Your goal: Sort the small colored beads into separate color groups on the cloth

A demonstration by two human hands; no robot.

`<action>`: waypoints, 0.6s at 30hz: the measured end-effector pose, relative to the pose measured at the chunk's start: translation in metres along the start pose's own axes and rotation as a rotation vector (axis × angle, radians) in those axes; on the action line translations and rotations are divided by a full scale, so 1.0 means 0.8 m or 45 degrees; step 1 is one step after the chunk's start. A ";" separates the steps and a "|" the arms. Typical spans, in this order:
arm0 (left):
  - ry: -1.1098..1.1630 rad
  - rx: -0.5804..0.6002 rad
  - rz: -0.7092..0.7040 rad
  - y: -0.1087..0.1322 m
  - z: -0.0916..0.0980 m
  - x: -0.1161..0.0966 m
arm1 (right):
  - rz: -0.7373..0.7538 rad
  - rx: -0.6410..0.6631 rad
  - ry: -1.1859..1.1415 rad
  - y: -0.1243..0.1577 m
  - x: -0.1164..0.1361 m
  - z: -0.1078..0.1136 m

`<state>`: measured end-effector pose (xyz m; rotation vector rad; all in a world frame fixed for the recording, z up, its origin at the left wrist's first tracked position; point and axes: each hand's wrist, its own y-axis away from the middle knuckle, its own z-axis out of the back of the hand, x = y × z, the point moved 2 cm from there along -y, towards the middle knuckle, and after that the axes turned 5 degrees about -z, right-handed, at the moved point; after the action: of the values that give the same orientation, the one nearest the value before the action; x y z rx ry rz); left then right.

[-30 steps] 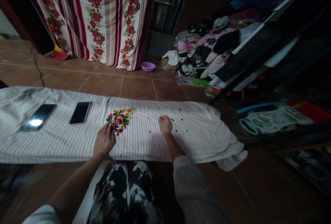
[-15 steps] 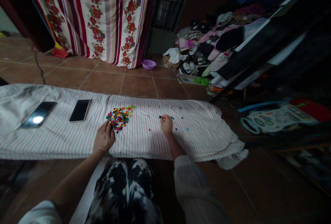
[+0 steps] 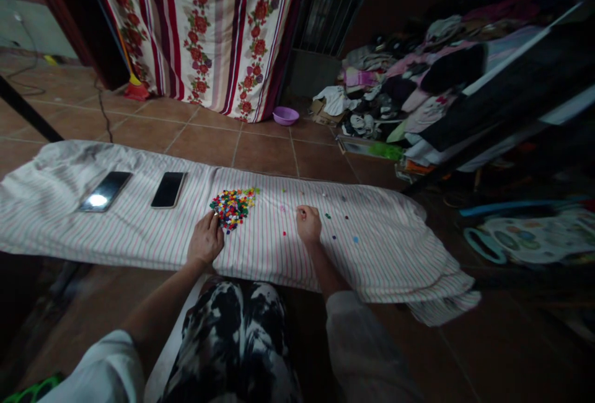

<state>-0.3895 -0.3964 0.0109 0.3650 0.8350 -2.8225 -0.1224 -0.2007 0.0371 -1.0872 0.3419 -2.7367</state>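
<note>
A pile of small colourful pieces (image 3: 236, 206) lies on a striped cloth (image 3: 264, 254). My left hand (image 3: 206, 240) rests at the pile's near left edge, fingers drawn together around a tiny pale spot I cannot identify. To the right of the pile, my right hand (image 3: 309, 226) is closed just above the cloth, thumb and finger pinched; what they hold, if anything, is hidden. Single pieces lie spaced out around it: a red piece (image 3: 284, 234), a pink piece (image 3: 282, 209), a dark green piece (image 3: 328, 216), a dark blue piece (image 3: 333, 237) and a light blue piece (image 3: 356, 239).
Two phones, a glare-lit phone (image 3: 105, 192) and a dark phone (image 3: 168, 190), lie on the cloth's left side. Beyond are a floral curtain (image 3: 218, 37), a purple basin (image 3: 286, 116) and a heap of clothes (image 3: 400, 80). A toy panel (image 3: 534, 235) is at the right.
The view has swung left, so everything sits further right. My right hand has drawn slightly left over the cloth, and the dark piece at its fingertips no longer shows. My left hand stays by the pile.
</note>
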 end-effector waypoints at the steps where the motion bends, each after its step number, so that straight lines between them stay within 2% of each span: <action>1: -0.001 0.004 0.002 0.000 0.000 0.000 | 0.035 0.044 -0.018 0.004 0.012 -0.005; 6: -0.006 0.018 0.005 -0.001 0.001 -0.001 | 0.224 0.377 -0.103 0.034 0.073 -0.046; 10: -0.011 0.011 0.004 -0.001 0.001 -0.002 | 0.340 0.597 -0.109 0.061 0.106 -0.079; 14: -0.012 0.005 -0.001 -0.001 0.000 -0.002 | 0.359 0.662 -0.055 0.078 0.123 -0.098; 18: -0.022 0.005 0.004 0.000 0.000 -0.003 | 0.318 0.639 0.042 0.085 0.130 -0.104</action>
<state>-0.3876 -0.3957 0.0113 0.3422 0.8246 -2.8205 -0.2491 -0.2792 0.0276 -0.8016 -0.1898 -2.4235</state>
